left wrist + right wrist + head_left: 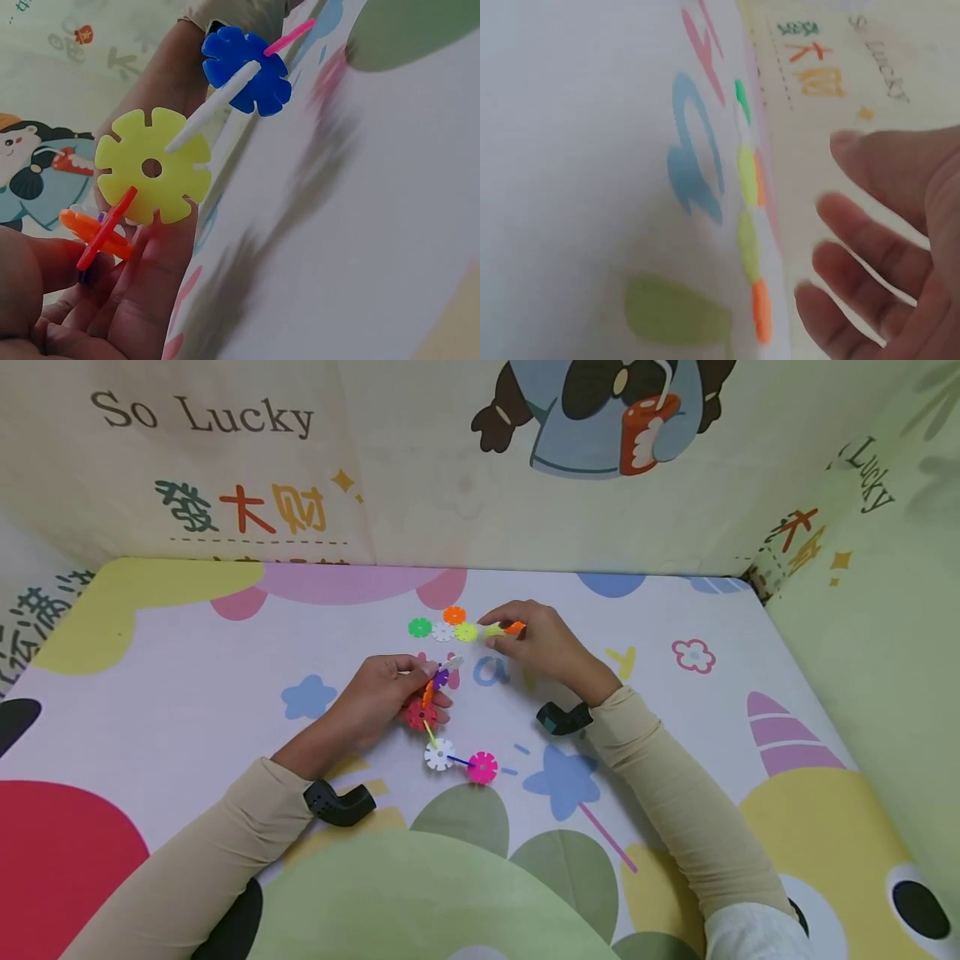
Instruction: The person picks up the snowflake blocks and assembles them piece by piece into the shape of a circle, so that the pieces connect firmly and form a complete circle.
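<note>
My left hand [386, 693] pinches a chain of slotted plastic snowflake discs near its upper end. A white disc [453, 664] and a purple disc [442, 678] are by the fingertips. Below them the chain runs through orange, a red disc [420, 716], yellow-green, white and blue pieces to a pink disc [482, 767]. In the left wrist view the yellow disc [120, 161] shows its round centre hole. My right hand [551, 639] is over the table with fingers spread and relaxed, holding nothing. Beside its fingertips lie a loose yellow disc [492, 631] and an orange disc [515, 627].
Left of the right hand lie more loose discs: a green disc [420, 627], a white disc [443, 632], an orange disc [453, 615] and a yellow disc [467, 632]. A printed cloth [637, 810] covers the table. Printed curtains [405, 485] rise behind it.
</note>
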A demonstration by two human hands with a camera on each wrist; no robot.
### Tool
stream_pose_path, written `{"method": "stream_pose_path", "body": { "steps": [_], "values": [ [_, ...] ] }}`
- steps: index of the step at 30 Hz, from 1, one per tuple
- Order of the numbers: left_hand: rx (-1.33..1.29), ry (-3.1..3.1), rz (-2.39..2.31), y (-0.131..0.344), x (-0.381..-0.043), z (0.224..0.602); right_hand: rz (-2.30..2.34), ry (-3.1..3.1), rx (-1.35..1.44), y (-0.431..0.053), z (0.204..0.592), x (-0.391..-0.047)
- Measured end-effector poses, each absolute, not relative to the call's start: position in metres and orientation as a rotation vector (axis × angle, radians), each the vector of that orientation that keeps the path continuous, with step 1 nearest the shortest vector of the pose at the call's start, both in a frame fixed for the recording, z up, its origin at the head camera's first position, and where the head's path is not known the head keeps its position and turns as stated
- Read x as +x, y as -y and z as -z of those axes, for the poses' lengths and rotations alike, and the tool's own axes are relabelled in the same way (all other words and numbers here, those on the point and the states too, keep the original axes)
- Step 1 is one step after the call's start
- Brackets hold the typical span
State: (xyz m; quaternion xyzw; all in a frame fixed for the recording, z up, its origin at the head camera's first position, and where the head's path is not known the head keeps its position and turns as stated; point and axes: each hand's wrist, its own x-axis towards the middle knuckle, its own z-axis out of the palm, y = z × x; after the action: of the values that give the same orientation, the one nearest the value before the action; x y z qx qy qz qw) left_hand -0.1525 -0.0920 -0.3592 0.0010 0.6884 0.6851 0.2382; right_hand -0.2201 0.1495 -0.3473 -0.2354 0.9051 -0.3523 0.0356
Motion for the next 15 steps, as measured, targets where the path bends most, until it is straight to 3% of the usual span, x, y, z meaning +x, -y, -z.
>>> {"method": "stream_pose_path", "body": {
  "steps": [15],
  "values": [
    [-0.016,-1.839,-1.916,0.09,-0.152,0.361,0.91,-2.856,-0.617,-0.173,0.363,-0.242]
  ]
}}
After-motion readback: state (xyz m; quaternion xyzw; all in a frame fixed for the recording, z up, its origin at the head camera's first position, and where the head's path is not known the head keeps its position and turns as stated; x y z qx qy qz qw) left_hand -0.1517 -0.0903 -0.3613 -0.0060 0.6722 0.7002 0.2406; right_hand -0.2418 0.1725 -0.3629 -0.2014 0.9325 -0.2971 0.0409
